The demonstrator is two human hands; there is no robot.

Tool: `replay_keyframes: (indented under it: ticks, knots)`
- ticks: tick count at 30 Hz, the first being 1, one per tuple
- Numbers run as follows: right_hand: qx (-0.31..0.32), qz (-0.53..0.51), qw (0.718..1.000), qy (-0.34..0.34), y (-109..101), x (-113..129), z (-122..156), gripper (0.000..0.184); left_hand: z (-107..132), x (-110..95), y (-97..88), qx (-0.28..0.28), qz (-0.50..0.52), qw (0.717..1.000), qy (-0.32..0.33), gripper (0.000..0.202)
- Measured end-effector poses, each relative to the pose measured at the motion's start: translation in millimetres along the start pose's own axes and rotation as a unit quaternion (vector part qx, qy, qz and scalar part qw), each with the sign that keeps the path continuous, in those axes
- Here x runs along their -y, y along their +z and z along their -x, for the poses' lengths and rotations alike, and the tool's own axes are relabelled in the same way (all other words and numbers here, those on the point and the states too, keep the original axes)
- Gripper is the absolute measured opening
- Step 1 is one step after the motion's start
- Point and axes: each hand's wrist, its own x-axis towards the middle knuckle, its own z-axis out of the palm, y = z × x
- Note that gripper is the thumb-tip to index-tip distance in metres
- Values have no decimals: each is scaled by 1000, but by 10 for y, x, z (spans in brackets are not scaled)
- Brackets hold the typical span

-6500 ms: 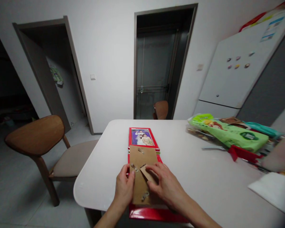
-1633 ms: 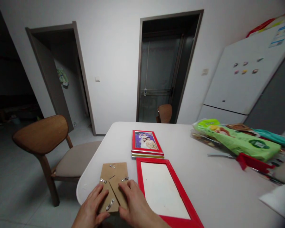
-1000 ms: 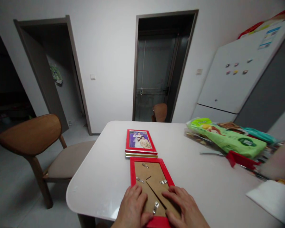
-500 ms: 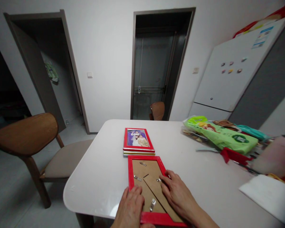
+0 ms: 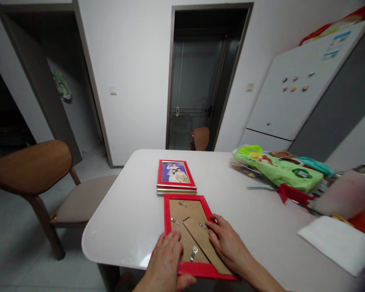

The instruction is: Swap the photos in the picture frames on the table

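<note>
A red picture frame [image 5: 182,268] lies face down at the near edge of the table, its brown backing board and stand leg facing up. Small metal clips [image 5: 194,253] sit around the backing. My left hand [image 5: 167,259] grips the frame's near left corner, fingers over the left side and thumb along the near edge. My right hand [image 5: 228,241] is closed over the right side, its fingertips beside the right clip [image 5: 202,225]. Just beyond lies a stack of frames, topped by a red photo frame [image 5: 175,174] with a picture of people in it.
On the right of the white table [image 5: 124,219] lie a green package [image 5: 292,170], a red object [image 5: 295,194], a pinkish container [image 5: 343,192] and a white folded sheet [image 5: 337,243]. A wooden chair [image 5: 33,166] stands at the left, and a fridge [image 5: 286,101] behind right.
The view has shifted slightly. My right fingertips have moved a little at the right clip, which now shows more clearly. My left hand stays on the frame's corner, its thumb more visible.
</note>
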Motion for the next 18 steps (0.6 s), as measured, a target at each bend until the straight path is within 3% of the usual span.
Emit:
replay_keyframes:
  ticks: [3,7,12,18]
  knots:
    - [-2,18,998,-63,-70,160,106,26,-1,2,-3,-11,-12,1000,16,50]
    - [87,-3,980,-179,-156,443,267,17,4,62,26,-39,-51,995,81,32]
    - [53,45,978,-195,-138,411,344,23,-95,269,138,-110,-82,978,160,30]
    - [18,55,985,-160,-74,402,194,27,-156,358,176,-108,-98,966,214,31]
